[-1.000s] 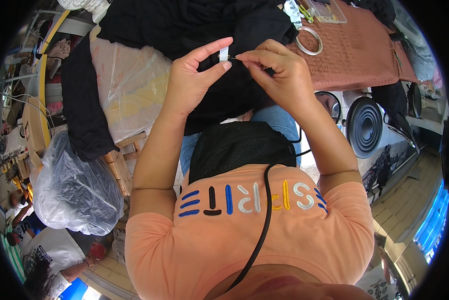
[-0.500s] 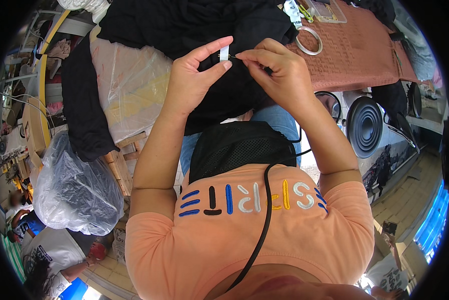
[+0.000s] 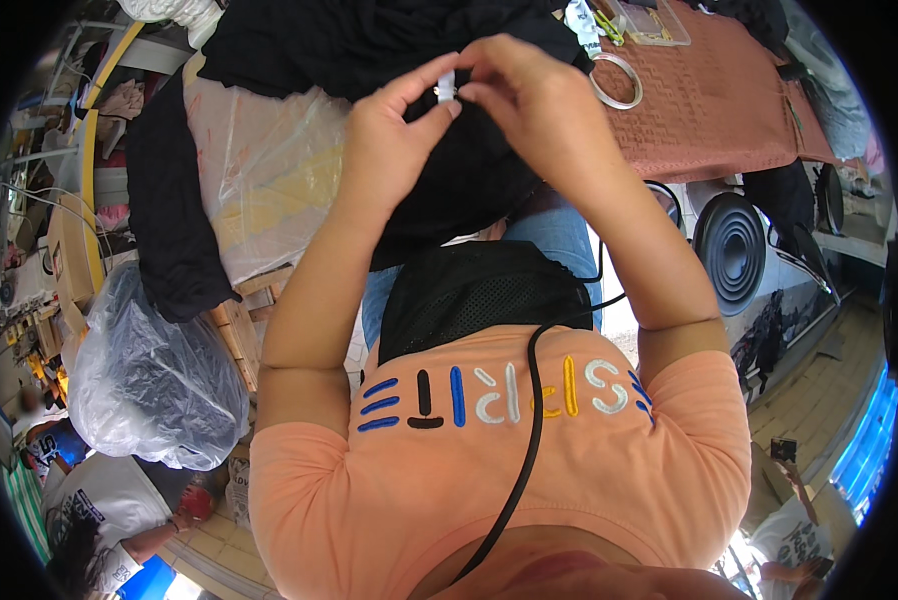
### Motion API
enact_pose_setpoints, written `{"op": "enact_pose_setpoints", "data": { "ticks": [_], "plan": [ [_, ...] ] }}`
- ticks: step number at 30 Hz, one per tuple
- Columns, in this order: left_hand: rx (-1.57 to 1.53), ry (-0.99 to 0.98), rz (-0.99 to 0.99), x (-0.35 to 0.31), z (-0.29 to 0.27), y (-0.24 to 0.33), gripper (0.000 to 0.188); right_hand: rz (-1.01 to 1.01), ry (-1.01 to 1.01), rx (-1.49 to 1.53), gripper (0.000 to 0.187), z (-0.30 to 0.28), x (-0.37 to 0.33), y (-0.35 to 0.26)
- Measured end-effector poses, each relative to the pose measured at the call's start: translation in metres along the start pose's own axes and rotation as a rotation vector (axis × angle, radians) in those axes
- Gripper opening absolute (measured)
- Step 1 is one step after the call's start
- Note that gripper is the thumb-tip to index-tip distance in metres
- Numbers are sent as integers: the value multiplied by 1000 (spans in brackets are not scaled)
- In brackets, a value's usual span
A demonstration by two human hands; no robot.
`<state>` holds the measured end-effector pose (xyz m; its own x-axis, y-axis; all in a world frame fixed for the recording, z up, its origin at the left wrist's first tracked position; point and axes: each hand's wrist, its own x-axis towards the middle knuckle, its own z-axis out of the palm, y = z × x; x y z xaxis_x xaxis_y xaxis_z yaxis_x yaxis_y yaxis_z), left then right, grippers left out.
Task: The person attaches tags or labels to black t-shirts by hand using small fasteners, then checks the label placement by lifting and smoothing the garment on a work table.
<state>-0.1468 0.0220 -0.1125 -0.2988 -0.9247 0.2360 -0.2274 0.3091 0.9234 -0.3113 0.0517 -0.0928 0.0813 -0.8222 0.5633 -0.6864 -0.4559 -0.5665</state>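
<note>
Above the dark cloth, my left hand (image 3: 384,135) pinches a small white strip (image 3: 446,82) upright between thumb and index finger. A tiny shiny bit shows across the strip's middle, too small to name. My right hand (image 3: 544,100) is close against the strip's right side, its thumb and index finger drawn together. Whatever these fingertips hold is hidden or too small to make out. Black fabric (image 3: 299,45) lies bunched beneath and beyond both hands, spreading over the table and toward my lap.
A brown cloth-covered table (image 3: 709,110) extends right, bearing a pale tape roll (image 3: 617,82), yellow-green snips (image 3: 609,30) and a clear plastic box (image 3: 666,32). Clear sheeting (image 3: 259,180) covers the surface at left. A stuffed plastic bag (image 3: 154,375) stands lower left. Other people are at the lower edges.
My right hand has moved up and left, its fingertips coming up to the white strip. The left hand, still pinching the strip, has shifted slightly upward.
</note>
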Motion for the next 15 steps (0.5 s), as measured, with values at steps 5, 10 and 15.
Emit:
{"op": "enact_pose_setpoints", "data": {
  "ticks": [5,10,15],
  "plan": [
    [-338,26,-168,30,-15,13,39,-11,-32,270,14,-38,-5,-17],
    [-655,-92,-252,56,-8,59,43,83,-452,242,13,4,-53,-8],
    [-819,-104,-213,69,-12,77,42,301,-221,-209,13,11,-35,28]
  ]
}}
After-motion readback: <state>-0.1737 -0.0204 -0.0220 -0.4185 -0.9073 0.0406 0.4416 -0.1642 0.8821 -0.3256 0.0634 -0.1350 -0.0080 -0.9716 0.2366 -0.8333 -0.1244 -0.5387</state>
